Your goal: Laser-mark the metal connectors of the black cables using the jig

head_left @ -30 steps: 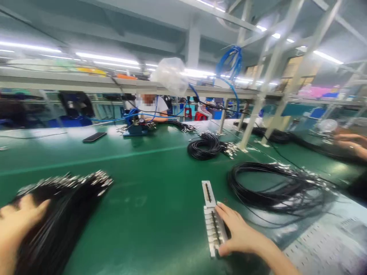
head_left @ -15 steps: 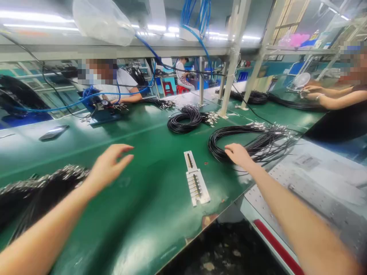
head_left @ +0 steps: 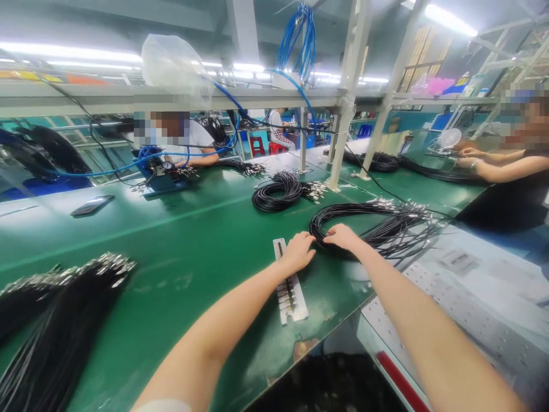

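A large coil of black cables [head_left: 373, 217] with silvery ends lies right of centre on the green table. My right hand [head_left: 342, 236] is at its near left edge, fingers bent round something I cannot make out. Close by on the left is my left hand [head_left: 300, 250], fingers curled towards the coil, with a small gap between them and the right hand; whether it holds anything is hidden. It hovers over the white slotted fixture [head_left: 291, 298], partly covering it. A smaller black cable coil [head_left: 277, 193] sits farther back.
Black cable bundles [head_left: 64, 309] lie at the left. Behind them are a phone [head_left: 92, 206] and a blue device with a gauge [head_left: 165, 174]. Metal posts [head_left: 343, 126] rise from the table. Two people work across and at the right. A perforated surface [head_left: 463, 320] adjoins the near right edge.
My left hand has swung right from above the left part of the table to the fixture and coil. My right hand stays at the coil, its fingers more bent. The view has shifted slightly.
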A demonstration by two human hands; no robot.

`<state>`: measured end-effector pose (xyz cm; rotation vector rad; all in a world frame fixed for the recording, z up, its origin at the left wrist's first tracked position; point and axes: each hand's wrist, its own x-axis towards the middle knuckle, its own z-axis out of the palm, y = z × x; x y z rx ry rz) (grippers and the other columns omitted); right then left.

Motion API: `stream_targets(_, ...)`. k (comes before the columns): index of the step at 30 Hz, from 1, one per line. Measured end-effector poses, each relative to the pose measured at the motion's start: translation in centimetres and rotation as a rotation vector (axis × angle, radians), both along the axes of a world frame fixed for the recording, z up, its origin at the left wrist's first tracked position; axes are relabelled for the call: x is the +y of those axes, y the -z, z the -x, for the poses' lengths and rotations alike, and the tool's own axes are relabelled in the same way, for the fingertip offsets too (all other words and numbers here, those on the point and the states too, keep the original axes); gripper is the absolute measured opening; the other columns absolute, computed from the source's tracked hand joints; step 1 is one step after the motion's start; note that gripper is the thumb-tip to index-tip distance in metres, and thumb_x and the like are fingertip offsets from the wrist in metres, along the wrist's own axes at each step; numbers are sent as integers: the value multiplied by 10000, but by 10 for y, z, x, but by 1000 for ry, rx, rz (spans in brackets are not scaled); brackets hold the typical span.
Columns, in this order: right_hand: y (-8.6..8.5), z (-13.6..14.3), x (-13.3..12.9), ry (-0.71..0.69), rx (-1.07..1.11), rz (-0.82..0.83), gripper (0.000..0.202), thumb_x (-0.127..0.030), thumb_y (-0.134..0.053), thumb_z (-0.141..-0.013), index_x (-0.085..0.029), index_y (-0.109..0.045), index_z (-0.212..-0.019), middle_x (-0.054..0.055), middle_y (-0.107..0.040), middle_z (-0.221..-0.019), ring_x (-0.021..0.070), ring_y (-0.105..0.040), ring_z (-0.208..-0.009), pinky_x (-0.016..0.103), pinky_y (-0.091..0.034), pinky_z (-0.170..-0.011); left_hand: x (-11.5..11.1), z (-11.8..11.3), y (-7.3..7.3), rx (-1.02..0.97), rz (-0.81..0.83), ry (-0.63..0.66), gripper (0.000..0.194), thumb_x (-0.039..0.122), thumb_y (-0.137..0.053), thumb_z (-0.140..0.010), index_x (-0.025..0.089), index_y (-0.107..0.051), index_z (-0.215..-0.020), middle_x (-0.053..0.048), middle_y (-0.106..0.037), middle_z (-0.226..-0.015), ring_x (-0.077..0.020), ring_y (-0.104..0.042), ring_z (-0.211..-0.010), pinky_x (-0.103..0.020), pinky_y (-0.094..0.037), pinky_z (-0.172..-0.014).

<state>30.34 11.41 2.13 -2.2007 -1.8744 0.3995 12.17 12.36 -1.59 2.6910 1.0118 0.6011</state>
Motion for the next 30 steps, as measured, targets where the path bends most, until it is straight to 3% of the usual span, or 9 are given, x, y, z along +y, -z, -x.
stream_targets(4, 1, 0, -1, 34, 91, -14, 150, -286, -619, -731, -137, -633, -737, -10, -599, -636, 117, -543, -608, 240, -402, -575, 3, -18, 7, 18, -65, 27, 378, 324, -485, -854, 184, -455, -1204, -83, -434, -1305, -230, -365, -1214, -384, -356, -983)
stream_targets(8, -8, -2, -3, 112, 147, -127, 132, -235, -546, -711, -147, -643, -693, 10, -604, -632, 140, -556, -644, 233, -375, -573, 4, -24, 13, 48, -114, 76, 442, 415, -441, -875, 177, -414, -1247, -81, -392, -1360, -219, -325, -1252, -371, -321, -1007)
stream_targets(13, -37, -13, 2, 253, 194, -314, 137, -226, -512, -708, -163, -615, -773, 46, -619, -744, 179, -573, -758, 276, -394, -692, 5, -26, 12, 79, -146, 97, 472, 451, -445, -866, 187, -406, -1256, -93, -467, -1280, -229, -404, -1178, -386, -366, -947)
stream_targets(16, -54, -18, 7, 274, 323, -298, 92, -228, -606, -653, -159, -589, -712, 7, -567, -591, 146, -542, -575, 256, -403, -561, 10, -32, 4, 90, -186, 107, 490, 524, -464, -834, 195, -478, -1197, -98, -527, -1191, -266, -419, -1151, -488, -273, -1012)
stream_targets(18, -67, -20, 12, 264, 432, -253, 185, -199, -716, -533, -162, -554, -613, -40, -480, -457, 111, -462, -430, 226, -354, -431, 17, -36, 1, 117, -252, 161, 492, 575, -474, -806, 192, -552, -1103, -106, -501, -1234, -300, -335, -1231, -542, -129, -1064)
stream_targets(20, -87, -24, 19, 264, 544, -266, 274, -191, -767, -462, -171, -512, -563, -79, -397, -388, 76, -370, -343, 202, -282, -349, 26, -38, 3, 159, -270, 222, 533, 613, -473, -786, 193, -559, -1102, -110, -414, -1337, -309, -225, -1305, -529, -78, -1082)
stream_targets(23, -128, -39, 28, 305, 710, -478, 303, -317, -712, -598, -195, -435, -575, -120, -287, -369, 40, -256, -299, 173, -204, -306, 36, -40, 12, 179, -119, 213, 594, 636, -440, -789, 217, -482, -1208, -107, -333, -1401, -288, -156, -1343, -496, -154, -1076)
stream_targets(26, -167, -55, 27, 364, 856, -810, 329, -438, -481, -799, -222, -324, -606, -144, -169, -389, 29, -155, -291, 155, -178, -301, 39, -43, 21, 165, -24, 176, 567, 624, -372, -827, 224, -468, -1216, -106, -346, -1393, -277, -139, -1352, -492, -221, -1052)
stream_targets(30, -185, -53, 17, 364, 970, -1106, 308, -427, -327, -869, -224, -317, -637, -133, -173, -404, 39, -158, -287, 160, -179, -299, 36, -46, 19, 172, -15, 165, 501, 563, -321, -873, 218, -485, -1198, -115, -355, -1386, -280, -146, -1352, -506, -246, -1035)
